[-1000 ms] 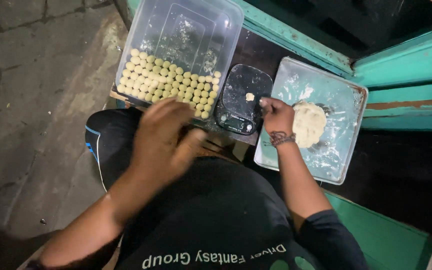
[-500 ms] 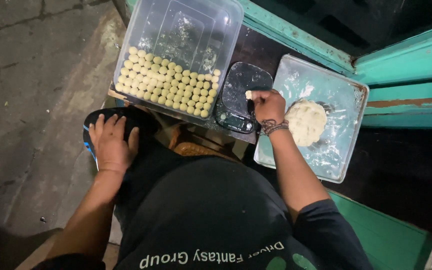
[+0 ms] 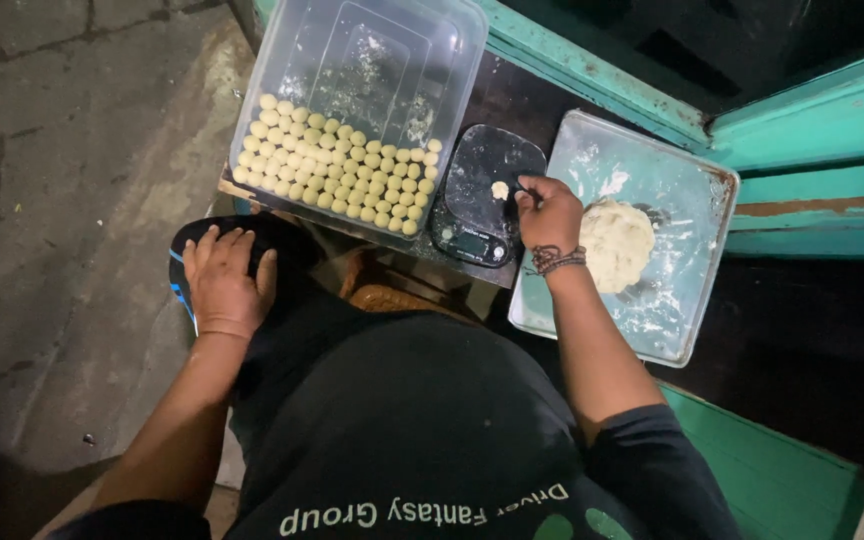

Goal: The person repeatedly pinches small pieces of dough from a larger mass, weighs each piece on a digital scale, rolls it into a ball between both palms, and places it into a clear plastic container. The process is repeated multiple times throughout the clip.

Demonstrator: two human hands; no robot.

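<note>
The grey cracked concrete floor (image 3: 62, 200) fills the whole left side and is the widest open room, running from the person's knee out to the frame's left edge. The teal painted wooden frame (image 3: 802, 120) closes the upper right, its boards slanting down just behind the far rim of the tray. On the dark desk (image 3: 512, 95) three things stand side by side, near edge to near edge, with little bare surface between them.

Largest is the clear rectangular plastic tub (image 3: 367, 60); its near half holds rows of small pale dough balls (image 3: 332, 165), its far half only flour dust. Its near-left corner overhangs the desk's edge above the knee. Next is the square flour-dusted metal tray (image 3: 672, 310), whose near corner juts past the desk edge toward the person's lap; the pale lump of dough (image 3: 617, 245) lies near its left side. Between tub and tray sits the small black kitchen scale (image 3: 482, 195), nearly touching both, with a tiny pale bit of dough (image 3: 499, 189) on its plate.

The right hand (image 3: 550, 215) hovers over the scale's right edge, fingers (image 3: 524, 197) curled narrow just beside the bit, apparently holding nothing. The left hand (image 3: 224, 280) lies flat on the dark-trousered knee, fingers spread.
</note>
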